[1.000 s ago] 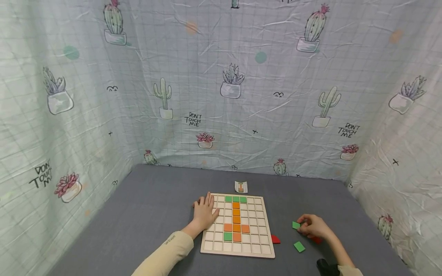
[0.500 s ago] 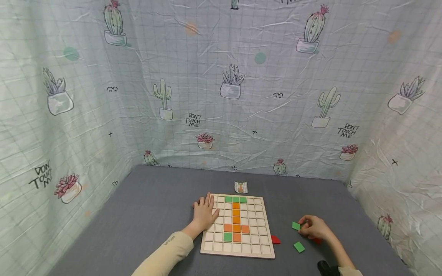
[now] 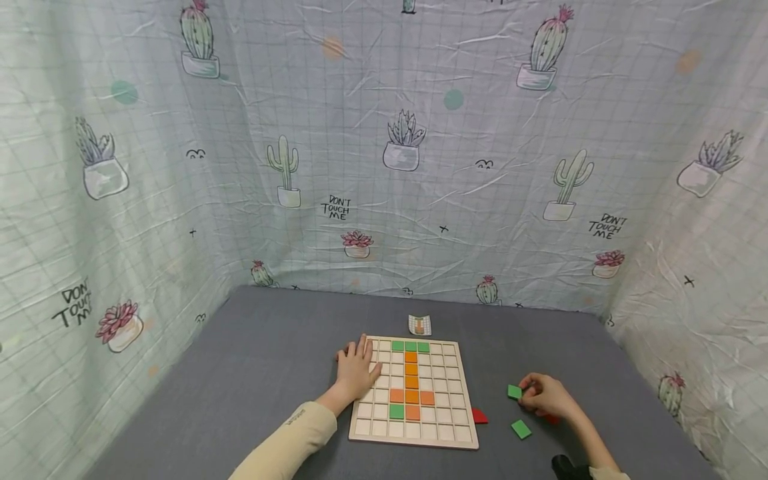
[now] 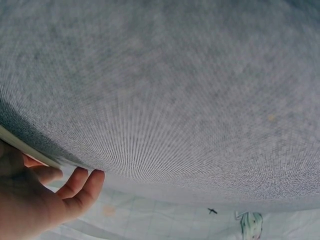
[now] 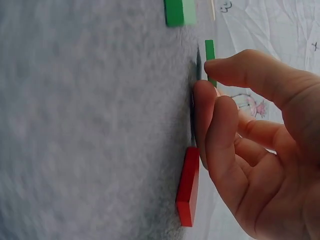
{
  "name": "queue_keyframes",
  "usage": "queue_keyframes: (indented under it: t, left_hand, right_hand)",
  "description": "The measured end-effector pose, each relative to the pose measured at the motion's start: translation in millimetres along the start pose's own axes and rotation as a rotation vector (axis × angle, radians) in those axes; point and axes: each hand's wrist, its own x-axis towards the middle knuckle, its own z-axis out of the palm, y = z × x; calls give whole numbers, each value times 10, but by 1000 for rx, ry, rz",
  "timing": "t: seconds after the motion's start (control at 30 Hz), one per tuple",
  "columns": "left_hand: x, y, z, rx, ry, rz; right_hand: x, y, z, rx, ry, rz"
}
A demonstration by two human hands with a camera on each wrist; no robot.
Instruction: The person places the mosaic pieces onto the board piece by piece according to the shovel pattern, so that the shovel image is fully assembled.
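A pale wooden grid board (image 3: 444,415) lies on the grey table, with green and orange square tiles set in its cells. My left hand (image 3: 355,373) rests over the board's left edge, fingers spread and thumb on the grid. In the left wrist view, the fingers of that hand (image 4: 45,195) reach past the board's edge. Right of the board, my right hand (image 3: 546,395) pinches a green square tile (image 3: 514,392) between thumb and fingertips. The right wrist view shows this green tile (image 5: 210,49) tilted on edge, partly hidden behind the thumb.
Another green tile (image 3: 521,429) lies in front of the right hand. A red piece (image 5: 187,190) sits under that hand, and a second red piece (image 3: 479,417) is beside the board's right edge. A small pattern card (image 3: 419,325) stands behind the board. Cactus-print curtains (image 3: 468,233) surround the table.
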Motion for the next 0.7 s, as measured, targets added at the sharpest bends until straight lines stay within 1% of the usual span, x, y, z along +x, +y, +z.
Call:
queue_keyframes:
  t: [0.2,0.43,0.7]
  left_hand:
    - [1,10,6,-1,-12,0]
    - [0,11,7,21,-14,0]
    - [9,8,3,20,-17,1]
  right_hand:
    - [-9,-37,53,34,-23,3]
    - [-18,-165,116,67,-44,-38]
    - [-40,-322,218,25,-39,-85]
